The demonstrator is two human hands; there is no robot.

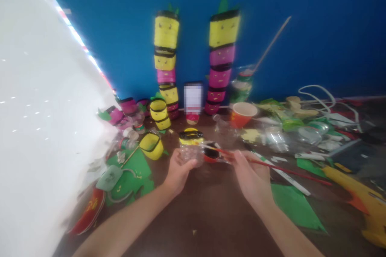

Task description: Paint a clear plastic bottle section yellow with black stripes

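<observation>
Glares near-white on the pale surface [39, 128] left of the blue wall [193, 32], with tiny bright specks. Dims on the brown tabletop [208, 217] below the wall. Smears with blur the yellow-and-pink stacks [165, 62] before the wall and the clear plastic piece [191, 155] below it. Stretches the glue gun [358, 196], lower right of the wall.
</observation>
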